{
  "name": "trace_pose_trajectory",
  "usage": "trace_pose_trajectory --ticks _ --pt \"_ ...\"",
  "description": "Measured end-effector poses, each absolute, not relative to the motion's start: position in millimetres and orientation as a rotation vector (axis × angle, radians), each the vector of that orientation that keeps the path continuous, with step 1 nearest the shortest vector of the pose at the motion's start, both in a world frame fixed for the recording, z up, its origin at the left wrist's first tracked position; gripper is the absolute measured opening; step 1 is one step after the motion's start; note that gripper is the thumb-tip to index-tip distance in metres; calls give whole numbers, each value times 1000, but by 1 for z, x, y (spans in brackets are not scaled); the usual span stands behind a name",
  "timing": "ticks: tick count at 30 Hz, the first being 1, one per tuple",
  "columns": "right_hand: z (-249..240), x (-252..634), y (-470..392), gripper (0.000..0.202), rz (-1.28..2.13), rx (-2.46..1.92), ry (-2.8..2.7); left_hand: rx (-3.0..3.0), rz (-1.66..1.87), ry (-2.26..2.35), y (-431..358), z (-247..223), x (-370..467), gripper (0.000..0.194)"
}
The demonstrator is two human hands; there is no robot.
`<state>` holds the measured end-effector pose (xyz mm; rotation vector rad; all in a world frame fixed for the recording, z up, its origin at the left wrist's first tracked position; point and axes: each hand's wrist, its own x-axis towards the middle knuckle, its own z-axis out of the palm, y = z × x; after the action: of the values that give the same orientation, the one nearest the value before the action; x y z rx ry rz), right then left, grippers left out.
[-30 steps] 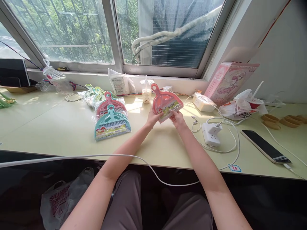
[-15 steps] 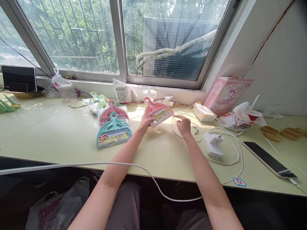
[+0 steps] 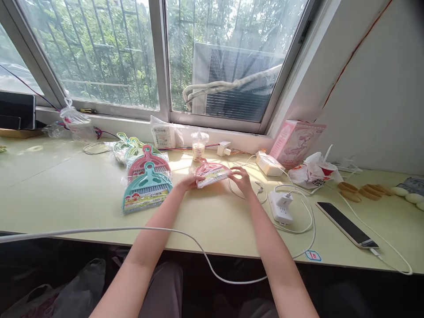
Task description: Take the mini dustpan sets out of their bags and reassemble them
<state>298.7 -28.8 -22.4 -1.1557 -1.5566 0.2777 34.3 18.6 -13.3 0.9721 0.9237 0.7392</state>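
Pink fan-shaped plastic dustpan-and-brush set in clear film [image 3: 208, 166]: held up at the far part of the pale yellow-green tabletop [image 3: 225, 221], just in front of the clear lidded drink cup [image 3: 198, 150]; tilted, handle end away from the arms; contact with the tabletop impossible to tell.
Left hand [image 3: 188, 181]: fingers grasping the left corner of the set, thumb over the near face beside the yellow-green printed label [image 3: 214, 173].
Right hand [image 3: 243, 180]: thumb and forefinger bent to the right corner, apparently touching; pinching or merely brushing the film, cannot tell.
Whole pack: likely light, judging by the thin plastic; probably manageable with one hand.
Moulded shell: likely stiff with slight give along the rim; not especially fragile, though perhaps liable to crack under hard bending.
Clear film: glossy and loose; likely slippery, apt to slide over the plastic or tear at an edge.
Corners: probably the steadiest hold, one to each hand, pinched through to the firm plastic rather than by film alone.
Teal fan-shaped plastic dustpan set [image 3: 147, 187]: wrapped likewise, lying left of the left hand, overlapping a darker pink wrapped set [image 3: 145, 164].
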Motion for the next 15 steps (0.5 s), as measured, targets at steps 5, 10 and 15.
trace_pose_trajectory --ticks 5,10,15 --pt "-28 299 -26 29 611 -1083 -1351 1112 727 846 20 -15 38 48" --pt "-38 299 -22 36 806 -1038 -1236 1269 788 819 11 -11 46 58" --pt "-37 286 -30 80 1038 -1037 -1177 1365 894 798 3 -2 42 78"
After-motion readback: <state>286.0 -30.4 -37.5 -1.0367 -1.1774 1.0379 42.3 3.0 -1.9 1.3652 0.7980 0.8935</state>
